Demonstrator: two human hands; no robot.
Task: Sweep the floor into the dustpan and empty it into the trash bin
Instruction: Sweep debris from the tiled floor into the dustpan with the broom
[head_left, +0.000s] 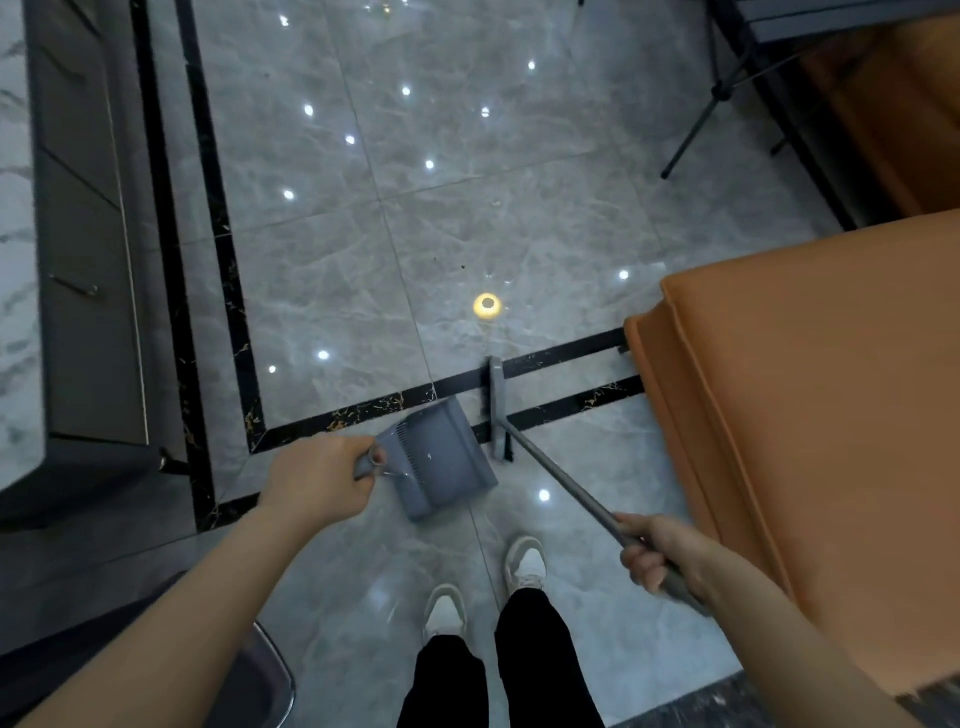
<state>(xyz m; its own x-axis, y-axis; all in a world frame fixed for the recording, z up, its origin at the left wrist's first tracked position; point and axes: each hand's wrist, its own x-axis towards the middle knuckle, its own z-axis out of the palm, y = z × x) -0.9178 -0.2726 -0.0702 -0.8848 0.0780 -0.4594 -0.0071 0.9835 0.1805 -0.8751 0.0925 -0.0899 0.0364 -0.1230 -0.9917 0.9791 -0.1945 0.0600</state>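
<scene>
Our left hand (319, 480) curls around the short handle of the grey dustpan (441, 460), thumb on top, holding the pan low over the floor (322, 234) with its open mouth turned toward the right. Our right hand (657, 553) wraps its fingers around the long grey broom handle (563, 480), which slants up and left from the fist to the broom head (497, 408). That head stands just beside the dustpan's mouth, its dark bristles resting across the black inlaid border strips (561, 358) of the glossy grey marble tiles. Whether the pan's lip actually touches the floor we cannot tell from this angle. A few dark specks (463, 267) lie on the tile further ahead, near a round yellowish reflection. Our pale shoes (485, 587) stand just behind the pan. An orange sofa (810, 415) fills the right side, close to the broom; a dark cabinet (88, 249) runs along the left, and thin black tripod legs (701, 119) stand at the upper right.
</scene>
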